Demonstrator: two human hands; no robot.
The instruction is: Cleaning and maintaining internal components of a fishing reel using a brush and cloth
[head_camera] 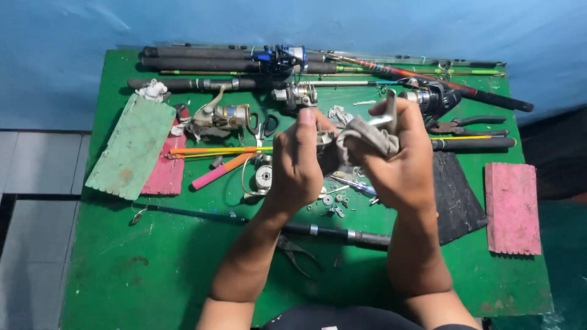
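Two hands raised over green bench [183,269], head view. Left hand [298,165], grip pressed around small metal reel part [324,139], mostly hidden behind the fingers. Right hand [400,162], grip pinching grey rag [367,135] against that part. Part sits between both grips, above loose small parts [333,200]. Fishing rods [208,61] lie along far edge; pliers [468,127] just right of right hand.

Metal part [324,139] mostly hidden between the hands; small table bits [333,200] indistinct.
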